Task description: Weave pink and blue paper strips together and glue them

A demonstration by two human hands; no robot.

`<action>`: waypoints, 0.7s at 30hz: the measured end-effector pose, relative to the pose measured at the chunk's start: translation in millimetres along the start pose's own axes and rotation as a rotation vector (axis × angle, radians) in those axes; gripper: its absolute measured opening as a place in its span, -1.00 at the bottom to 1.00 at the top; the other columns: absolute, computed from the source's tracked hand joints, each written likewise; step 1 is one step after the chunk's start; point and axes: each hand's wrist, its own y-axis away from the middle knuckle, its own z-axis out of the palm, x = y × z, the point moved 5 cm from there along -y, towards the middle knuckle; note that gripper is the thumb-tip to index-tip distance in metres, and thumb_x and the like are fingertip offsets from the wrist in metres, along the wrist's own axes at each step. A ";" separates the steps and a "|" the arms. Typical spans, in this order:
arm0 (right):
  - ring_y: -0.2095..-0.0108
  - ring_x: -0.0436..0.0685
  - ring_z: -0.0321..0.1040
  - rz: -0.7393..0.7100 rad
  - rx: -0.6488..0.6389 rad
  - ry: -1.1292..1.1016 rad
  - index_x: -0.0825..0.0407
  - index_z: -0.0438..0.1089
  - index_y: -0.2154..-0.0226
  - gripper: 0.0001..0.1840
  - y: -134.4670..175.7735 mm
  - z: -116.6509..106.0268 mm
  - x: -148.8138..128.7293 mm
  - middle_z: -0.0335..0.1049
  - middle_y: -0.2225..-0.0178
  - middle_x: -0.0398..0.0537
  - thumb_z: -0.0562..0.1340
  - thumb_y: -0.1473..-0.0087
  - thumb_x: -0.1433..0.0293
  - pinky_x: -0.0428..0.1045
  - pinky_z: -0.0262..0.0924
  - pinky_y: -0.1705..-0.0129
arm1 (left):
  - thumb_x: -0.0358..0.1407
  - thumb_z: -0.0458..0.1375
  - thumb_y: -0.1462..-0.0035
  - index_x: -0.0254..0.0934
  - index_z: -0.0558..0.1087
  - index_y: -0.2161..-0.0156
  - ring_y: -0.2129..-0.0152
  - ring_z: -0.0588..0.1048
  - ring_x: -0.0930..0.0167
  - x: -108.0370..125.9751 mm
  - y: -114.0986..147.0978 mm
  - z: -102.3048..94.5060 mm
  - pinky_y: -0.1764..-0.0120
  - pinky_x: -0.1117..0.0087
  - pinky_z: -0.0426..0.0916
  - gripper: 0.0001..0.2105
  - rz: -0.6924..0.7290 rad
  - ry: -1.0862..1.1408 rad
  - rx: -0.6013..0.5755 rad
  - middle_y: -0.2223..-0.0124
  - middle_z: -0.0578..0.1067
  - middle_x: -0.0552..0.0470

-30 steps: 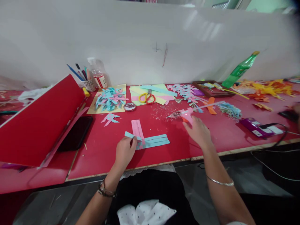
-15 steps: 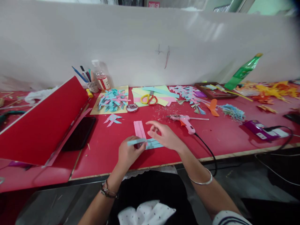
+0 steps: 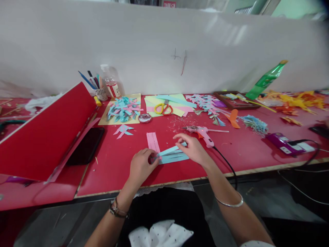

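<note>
Pink paper strips [image 3: 152, 140] and light blue paper strips [image 3: 174, 157] cross in a small woven piece, low over the red table. My left hand [image 3: 142, 164] pinches this piece at its left corner, where fingers cover part of the weave. Pink strips point away from me; blue ones run to the right. My right hand [image 3: 192, 147] has one raised blue strip [image 3: 169, 150] at its far end, between thumb and fingers. Further left lies a finished-looking woven pink and blue piece [image 3: 123, 129]. Beyond my right hand rests a pink glue gun [image 3: 203, 133].
Scissors [image 3: 163, 108] lie on paper sheets [image 3: 177, 99] at the back. A pile of folded paper pieces [image 3: 123, 109], a round tin [image 3: 145, 118] and a phone [image 3: 87, 147] are leftward. A green bottle [image 3: 266, 80] leans at the right; the glue gun's cord [image 3: 228, 163] drops over the front edge.
A blue strip that was folded leftward over my left hand now stretches to the right. My right hand has moved rightward with its end. My left hand stays at the weave.
</note>
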 end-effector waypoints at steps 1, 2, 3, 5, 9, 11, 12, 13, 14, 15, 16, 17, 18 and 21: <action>0.46 -0.02 0.27 -0.003 -0.001 0.023 0.04 0.28 0.26 -0.77 1.0 -0.3 3.5 0.33 0.46 -0.13 0.05 0.02 0.38 -0.12 0.11 0.41 | -0.25 0.05 0.02 -0.24 0.34 0.39 0.43 0.36 0.44 -0.6 -0.1 0.6 0.39 0.46 0.20 -0.89 0.000 -0.004 -0.003 0.40 0.42 0.05; 0.44 -0.01 0.27 -0.010 -0.004 0.044 0.04 0.29 0.27 -0.78 2.3 -0.4 6.3 0.33 0.44 -0.12 0.05 0.02 0.38 -0.12 0.11 0.39 | -0.27 0.05 0.03 -0.24 0.34 0.39 0.42 0.36 0.44 -1.3 -0.1 1.3 0.39 0.47 0.20 -0.90 0.001 -0.005 -0.005 0.40 0.42 0.06; 0.41 0.00 0.27 -0.022 -0.013 0.060 0.04 0.29 0.27 -0.78 3.8 0.1 8.5 0.33 0.42 -0.11 0.06 0.02 0.39 -0.11 0.12 0.36 | -0.29 0.06 0.04 -0.24 0.34 0.39 0.42 0.36 0.44 -2.1 -0.2 2.0 0.38 0.47 0.20 -0.91 0.001 -0.004 -0.006 0.39 0.42 0.06; 0.33 0.02 0.28 -0.064 -0.041 0.078 0.04 0.29 0.25 -0.77 6.9 2.5 11.3 0.34 0.34 -0.08 0.06 0.01 0.40 -0.09 0.13 0.28 | -0.32 0.06 0.05 -0.23 0.34 0.38 0.41 0.36 0.44 -3.5 -0.3 3.2 0.37 0.47 0.20 -0.92 -0.002 0.000 -0.005 0.38 0.42 0.06; 0.24 0.04 0.26 -0.123 -0.058 0.137 0.04 0.28 0.21 -0.75 11.6 7.3 16.3 0.33 0.23 -0.03 0.05 0.00 0.42 -0.06 0.12 0.19 | -0.33 0.06 0.05 -0.23 0.34 0.38 0.42 0.35 0.45 -4.4 -0.5 4.1 0.38 0.48 0.20 -0.92 0.002 0.002 0.001 0.39 0.41 0.07; 0.24 0.05 0.26 -0.125 -0.049 0.170 0.05 0.27 0.21 -0.75 12.7 8.6 19.5 0.34 0.24 -0.02 0.05 0.00 0.42 -0.04 0.13 0.19 | -0.33 0.06 0.05 -0.23 0.34 0.38 0.43 0.35 0.46 -4.2 -0.7 3.9 0.38 0.49 0.20 -0.93 0.008 0.005 0.005 0.40 0.41 0.08; 0.24 0.05 0.26 -0.124 -0.047 0.182 0.06 0.27 0.20 -0.74 13.1 9.2 20.8 0.33 0.24 -0.01 0.05 0.00 0.43 -0.04 0.13 0.19 | -0.33 0.07 0.06 -0.23 0.34 0.38 0.43 0.35 0.46 -4.4 -0.8 3.7 0.39 0.49 0.20 -0.93 0.007 0.008 0.007 0.40 0.41 0.08; 0.24 0.05 0.26 -0.122 -0.043 0.190 0.06 0.26 0.20 -0.74 13.5 9.5 21.9 0.33 0.24 -0.01 0.05 0.00 0.44 -0.04 0.13 0.19 | -0.33 0.07 0.06 -0.23 0.34 0.38 0.43 0.35 0.46 -4.7 -0.9 3.7 0.39 0.49 0.20 -0.93 0.005 0.012 0.008 0.40 0.41 0.08; 0.25 0.05 0.27 -0.118 -0.040 0.193 0.06 0.26 0.19 -0.73 13.9 9.9 22.9 0.33 0.24 -0.01 0.04 0.00 0.44 -0.04 0.14 0.19 | -0.34 0.07 0.06 -0.23 0.34 0.38 0.43 0.34 0.46 -5.1 -0.9 3.7 0.39 0.49 0.20 -0.93 0.002 0.016 0.009 0.40 0.41 0.08; 0.26 0.05 0.27 -0.111 -0.034 0.195 0.06 0.26 0.19 -0.73 14.3 10.2 23.8 0.33 0.25 -0.01 0.04 0.00 0.45 -0.04 0.14 0.20 | -0.34 0.07 0.06 -0.23 0.34 0.38 0.43 0.35 0.46 -5.4 -1.0 3.9 0.39 0.49 0.20 -0.93 0.000 0.020 0.008 0.40 0.41 0.08; 0.26 0.05 0.27 -0.102 -0.031 0.196 0.07 0.25 0.18 -0.72 14.8 10.5 24.7 0.33 0.26 0.00 0.04 0.01 0.46 -0.04 0.15 0.21 | -0.34 0.07 0.06 -0.23 0.34 0.38 0.43 0.35 0.46 -5.8 -1.0 4.1 0.39 0.49 0.20 -0.93 0.000 0.024 0.007 0.40 0.41 0.08; 0.27 0.05 0.27 -0.092 -0.030 0.196 0.07 0.25 0.18 -0.72 15.3 11.0 25.7 0.33 0.27 0.00 0.03 0.01 0.46 -0.04 0.15 0.22 | -0.35 0.07 0.07 -0.23 0.34 0.38 0.42 0.35 0.46 -6.0 -1.0 4.4 0.39 0.49 0.20 -0.92 0.000 0.029 0.006 0.40 0.41 0.08; 0.28 0.05 0.27 -0.085 -0.031 0.195 0.08 0.24 0.18 -0.72 15.8 11.6 26.6 0.33 0.29 0.00 0.03 0.01 0.47 -0.04 0.16 0.23 | -0.36 0.07 0.07 -0.23 0.34 0.38 0.42 0.35 0.46 -6.2 -1.0 4.8 0.39 0.49 0.21 -0.92 0.001 0.033 0.004 0.40 0.41 0.09; 0.30 0.05 0.27 -0.086 -0.033 0.194 0.07 0.23 0.17 -0.71 16.4 13.0 29.2 0.32 0.30 -0.01 0.03 0.00 0.47 -0.04 0.16 0.24 | -0.37 0.08 0.08 -0.23 0.35 0.37 0.43 0.35 0.46 -6.6 -0.7 5.7 0.39 0.49 0.22 -0.91 -0.004 0.049 0.002 0.39 0.41 0.08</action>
